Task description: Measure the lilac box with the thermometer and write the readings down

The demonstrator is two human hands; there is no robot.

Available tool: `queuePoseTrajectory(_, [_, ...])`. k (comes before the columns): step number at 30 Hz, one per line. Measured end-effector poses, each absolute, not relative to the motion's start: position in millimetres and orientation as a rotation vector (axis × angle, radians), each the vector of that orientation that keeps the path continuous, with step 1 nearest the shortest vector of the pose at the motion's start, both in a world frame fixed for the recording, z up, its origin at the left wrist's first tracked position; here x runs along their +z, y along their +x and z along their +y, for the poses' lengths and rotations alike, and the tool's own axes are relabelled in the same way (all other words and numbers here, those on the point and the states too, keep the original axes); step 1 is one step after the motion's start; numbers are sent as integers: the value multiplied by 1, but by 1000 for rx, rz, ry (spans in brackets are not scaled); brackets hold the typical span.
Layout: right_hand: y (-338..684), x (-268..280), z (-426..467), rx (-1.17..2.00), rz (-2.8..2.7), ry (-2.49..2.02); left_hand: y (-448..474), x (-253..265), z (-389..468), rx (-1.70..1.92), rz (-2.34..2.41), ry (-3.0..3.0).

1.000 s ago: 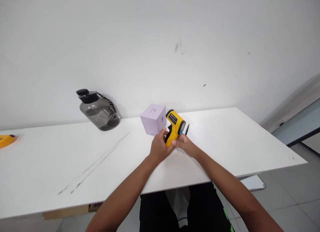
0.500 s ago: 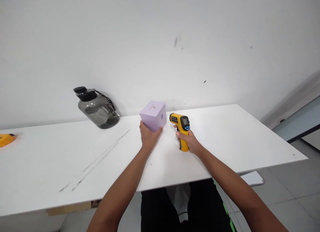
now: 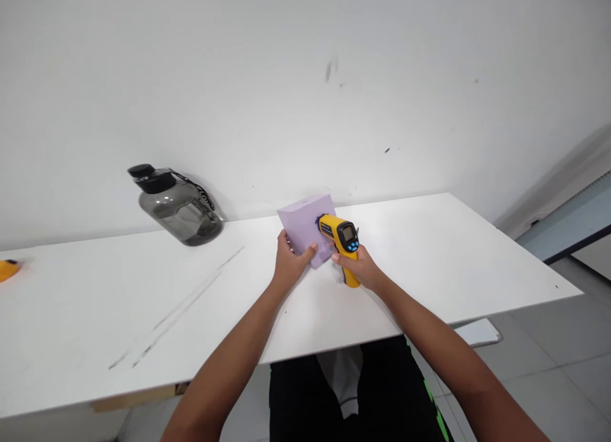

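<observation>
A lilac box (image 3: 305, 229) is gripped at its near left side by my left hand (image 3: 290, 261), the thumb lying across its face. The box is tilted, with one broad side turned toward me. My right hand (image 3: 360, 266) is wrapped round the handle of a yellow and black infrared thermometer (image 3: 344, 238), shaped like a pistol. Its small screen and blue buttons face me. The thermometer's front end overlaps the right part of the box; I cannot tell whether they touch.
On the left a grey see-through water bottle (image 3: 184, 210) with a black lid stands by the wall. A yellow-orange object (image 3: 7, 269) is cut off at the far left edge of the white table (image 3: 191, 334). A white flat item (image 3: 477, 332) is below the table's right front edge.
My left hand has turned and tilted the box, bringing its broad side toward me and moving it rightward. The thermometer has shifted slightly left, and its front now overlaps the box.
</observation>
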State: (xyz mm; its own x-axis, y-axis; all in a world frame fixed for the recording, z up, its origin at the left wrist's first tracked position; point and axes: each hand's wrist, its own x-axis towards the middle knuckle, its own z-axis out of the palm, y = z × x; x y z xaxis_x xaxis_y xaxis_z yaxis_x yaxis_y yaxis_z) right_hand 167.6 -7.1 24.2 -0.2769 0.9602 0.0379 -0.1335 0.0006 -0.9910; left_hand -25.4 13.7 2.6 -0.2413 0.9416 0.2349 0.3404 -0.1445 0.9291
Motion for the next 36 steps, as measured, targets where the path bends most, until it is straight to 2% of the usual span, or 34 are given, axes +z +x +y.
queuePoseTrajectory(23, [172, 31, -7, 1469, -1401, -904, -24, 7, 13, 1400, 1529, 1450])
queuePoseTrajectory(26, [170, 29, -8, 1306, -1435, -981, -25, 5, 15, 1396, 1569, 1412])
queuePoseTrajectory(31, [171, 25, -7, 783, -1450, -1267, -29, 5, 19, 1416, 1637, 1373])
queuePoseTrajectory(36, [175, 25, -2, 681, -1371, -1362, -31, 8, 19, 1504, 1723, 1322])
